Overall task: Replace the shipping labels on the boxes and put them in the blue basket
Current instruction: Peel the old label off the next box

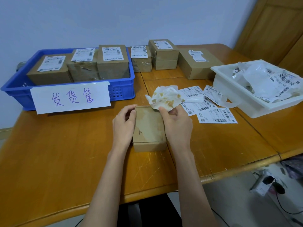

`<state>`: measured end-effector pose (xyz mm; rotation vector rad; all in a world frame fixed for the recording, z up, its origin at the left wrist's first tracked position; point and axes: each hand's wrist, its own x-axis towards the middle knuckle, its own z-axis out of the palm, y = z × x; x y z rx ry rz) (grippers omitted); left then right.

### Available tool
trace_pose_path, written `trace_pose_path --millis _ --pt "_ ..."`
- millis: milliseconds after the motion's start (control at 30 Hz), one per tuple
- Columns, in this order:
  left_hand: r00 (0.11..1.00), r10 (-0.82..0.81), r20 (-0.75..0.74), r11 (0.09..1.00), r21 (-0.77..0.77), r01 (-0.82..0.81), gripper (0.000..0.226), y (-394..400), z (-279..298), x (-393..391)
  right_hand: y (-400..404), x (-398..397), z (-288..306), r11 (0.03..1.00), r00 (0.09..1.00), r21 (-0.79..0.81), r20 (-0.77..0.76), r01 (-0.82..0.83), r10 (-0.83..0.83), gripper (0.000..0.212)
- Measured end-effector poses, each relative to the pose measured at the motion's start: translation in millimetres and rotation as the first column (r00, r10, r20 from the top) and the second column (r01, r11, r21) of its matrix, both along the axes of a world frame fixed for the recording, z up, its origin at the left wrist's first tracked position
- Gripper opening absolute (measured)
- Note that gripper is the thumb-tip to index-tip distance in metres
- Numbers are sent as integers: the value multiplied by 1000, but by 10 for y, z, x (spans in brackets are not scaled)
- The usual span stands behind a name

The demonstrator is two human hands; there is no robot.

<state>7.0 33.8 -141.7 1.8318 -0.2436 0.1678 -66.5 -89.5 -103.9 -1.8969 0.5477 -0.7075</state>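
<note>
The table [65, 153] filling the lower frame is varnished orange wood, glossy and scratched pale near its front edge. At center, the box [149, 128] is matt brown cardboard with a scuffed, paler top. The peeled label [164, 99] above it is crumpled white paper blotched brown. Upper left, the blue basket [124, 92] is smooth perforated plastic; the white tray [229, 89] at right is matt plastic.

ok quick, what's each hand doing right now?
Left hand: fingers curled on the left edge of the box, steadying it.
Right hand: pinching the peeled old label.
</note>
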Motion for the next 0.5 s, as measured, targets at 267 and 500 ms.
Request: trace_pose_path --millis 267,500 --pt "1000 -11 -26 1000 -9 11 25 -5 8 -2 -54 -46 18 982 990 150 95 -115 102 15" --pt "992 -6 -125 999 -40 1 28 -1 -3 85 -86 -37 -22 975 980 108 60 -195 190 10"
